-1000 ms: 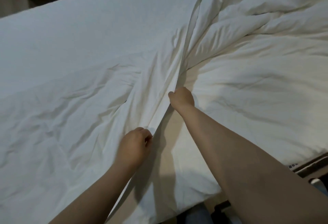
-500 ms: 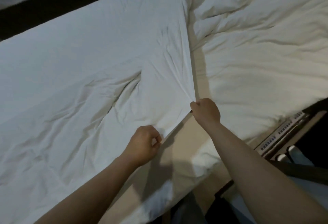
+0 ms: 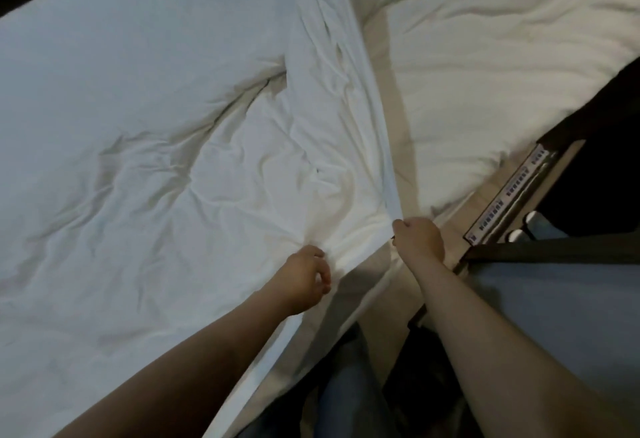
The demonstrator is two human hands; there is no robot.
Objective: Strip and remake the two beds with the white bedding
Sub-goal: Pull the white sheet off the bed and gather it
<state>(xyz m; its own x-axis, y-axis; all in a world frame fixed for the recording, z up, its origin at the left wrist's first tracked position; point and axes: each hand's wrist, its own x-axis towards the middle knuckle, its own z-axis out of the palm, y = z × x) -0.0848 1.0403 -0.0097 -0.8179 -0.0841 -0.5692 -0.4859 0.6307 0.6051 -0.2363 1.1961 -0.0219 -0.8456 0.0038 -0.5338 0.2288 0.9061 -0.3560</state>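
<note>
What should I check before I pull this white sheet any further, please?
1. Right hand grips the edge of the white sheet: ok.
2. Left hand holds the sheet, fingers curled in bunched fabric: ok.
3. Sheet lies smooth: not ok, deep creases run across its middle and fan out from both hands.
4. Mattress covered: not ok, a beige strip shows bare between the sheet's edge and the duvet.
5. Sheet's far corners seated: cannot tell, out of view.
</note>
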